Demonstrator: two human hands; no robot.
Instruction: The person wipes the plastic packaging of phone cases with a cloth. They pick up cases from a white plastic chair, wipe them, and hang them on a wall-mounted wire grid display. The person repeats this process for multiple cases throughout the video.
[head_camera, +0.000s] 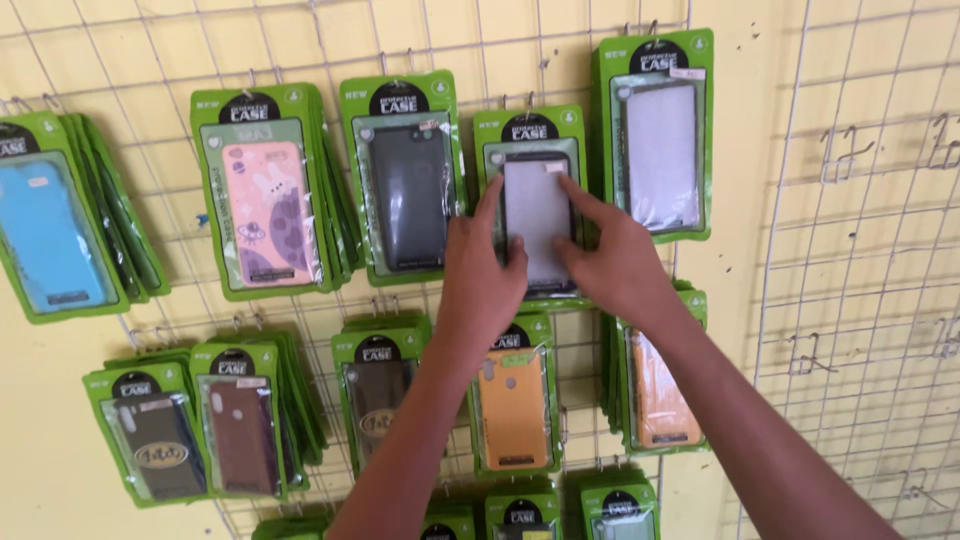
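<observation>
Two bare hands reach up to a white wire grid panel (860, 250) fixed on a yellow wall, and both rest on the same green plastic-fronted pack holding a pale grey phone case (537, 205), which hangs in the upper row, fourth from the left. The left hand (483, 275) lies against the pack's left edge and lower part, its fingers curled round the side, while the right hand (612, 262) presses on the right edge with its forefinger stretched across the front toward the top. The hands sit close together, one on each side of the pack, gripping it between them; whether it is off its hook I cannot tell. Just left of it hangs a stack of green packs with a dark grey case (408, 185), and further left a stack with a pink case printed with purple shapes (265, 205) and one with a light blue case (45, 235). To the right, higher up, hangs a green pack with a whitish case (660, 135). Below the hands hang an orange case pack (513, 405), partly behind the left forearm, and another orange one (658, 395) behind the right forearm.
</observation>
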